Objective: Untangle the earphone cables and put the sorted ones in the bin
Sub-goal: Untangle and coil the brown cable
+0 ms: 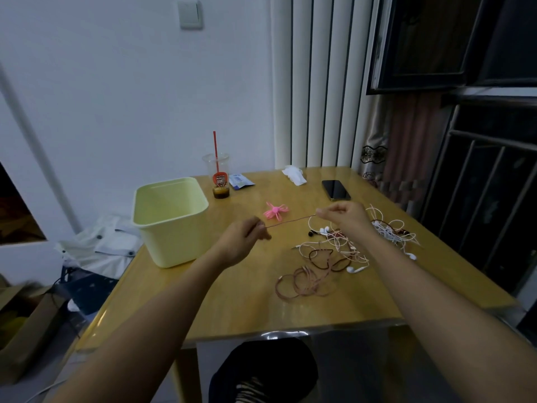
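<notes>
Stretching pink cable (290,222) taut, mid-frame above tabletop (247,301).
Left hand (242,242) and right hand (345,218) fingers each pinch one end; tangled earphones (343,251) right of centre, yellow bin (171,219) left.

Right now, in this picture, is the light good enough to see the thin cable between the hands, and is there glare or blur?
Head view: dim light, yet the thin cable shows between left hand and right hand; strongest glare on the table, near edge; the head view bends lines at its borders and blurs the cardboard box.
</notes>
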`<state>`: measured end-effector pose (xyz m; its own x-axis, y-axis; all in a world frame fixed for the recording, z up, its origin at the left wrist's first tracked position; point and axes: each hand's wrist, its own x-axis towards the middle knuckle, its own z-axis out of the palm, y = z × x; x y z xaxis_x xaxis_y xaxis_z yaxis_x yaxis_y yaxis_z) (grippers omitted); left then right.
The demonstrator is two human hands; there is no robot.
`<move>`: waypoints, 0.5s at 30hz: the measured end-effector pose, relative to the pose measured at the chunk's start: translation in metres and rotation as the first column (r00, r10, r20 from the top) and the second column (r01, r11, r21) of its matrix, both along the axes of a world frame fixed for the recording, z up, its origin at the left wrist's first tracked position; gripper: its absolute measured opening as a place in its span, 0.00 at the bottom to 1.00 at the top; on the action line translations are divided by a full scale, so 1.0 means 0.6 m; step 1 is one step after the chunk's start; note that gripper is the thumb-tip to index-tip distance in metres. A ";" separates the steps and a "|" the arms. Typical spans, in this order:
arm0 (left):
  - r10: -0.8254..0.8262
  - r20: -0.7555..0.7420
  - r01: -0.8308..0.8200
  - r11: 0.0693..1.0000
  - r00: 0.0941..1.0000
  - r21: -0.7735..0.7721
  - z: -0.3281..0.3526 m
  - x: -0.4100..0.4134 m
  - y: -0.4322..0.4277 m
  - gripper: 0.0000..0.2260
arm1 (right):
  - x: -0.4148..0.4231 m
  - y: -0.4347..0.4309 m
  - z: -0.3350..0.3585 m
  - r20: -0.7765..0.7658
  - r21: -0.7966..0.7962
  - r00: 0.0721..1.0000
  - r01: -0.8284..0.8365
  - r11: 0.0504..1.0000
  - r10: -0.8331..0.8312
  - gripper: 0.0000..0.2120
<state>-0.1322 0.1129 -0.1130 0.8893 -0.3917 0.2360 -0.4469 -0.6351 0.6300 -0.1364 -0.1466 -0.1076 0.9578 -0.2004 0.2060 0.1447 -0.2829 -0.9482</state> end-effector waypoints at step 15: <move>-0.438 -0.285 -0.253 0.133 0.853 -0.958 0.062 -0.033 -0.065 0.13 | -0.018 0.100 -0.032 -0.104 -0.264 0.929 -0.370 0.891 0.356 0.15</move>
